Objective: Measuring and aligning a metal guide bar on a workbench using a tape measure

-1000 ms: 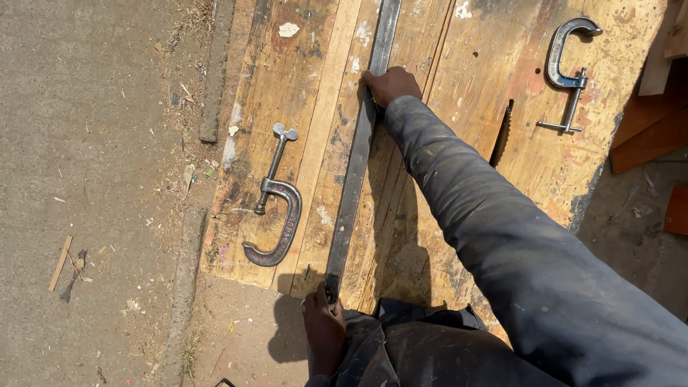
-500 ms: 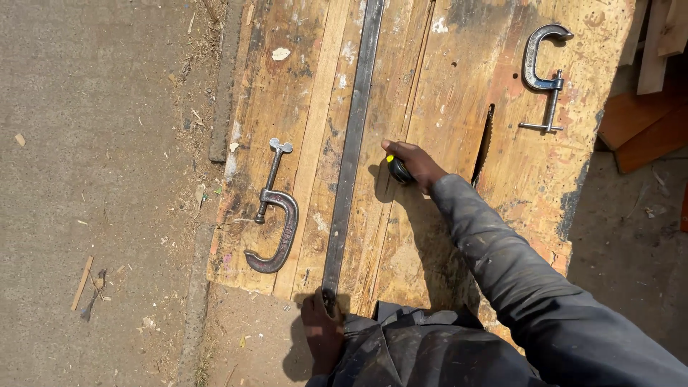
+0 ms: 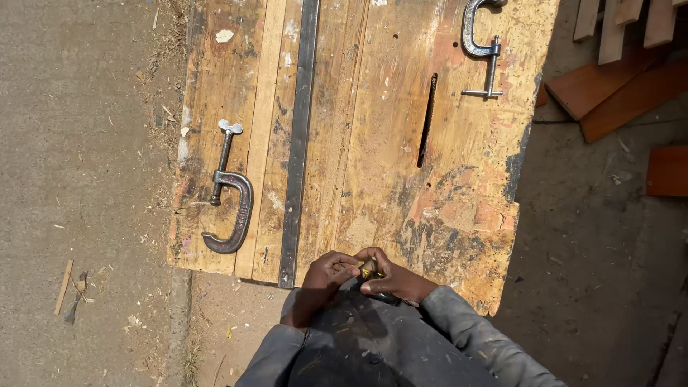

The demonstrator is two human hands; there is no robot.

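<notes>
Both hands meet at near edge of the wooden table, close to the body. Left hand and right hand have fingers curled tight round a small dark-and-yellow object, mostly hidden by fingers, can't tell what it is. Just left, a long dark metal bar runs near to far along the boards, top cut off. Further left lies a C-clamp. Saw slot mid-table. Far right, second clamp, partly cut off; wood offcuts beyond.
</notes>
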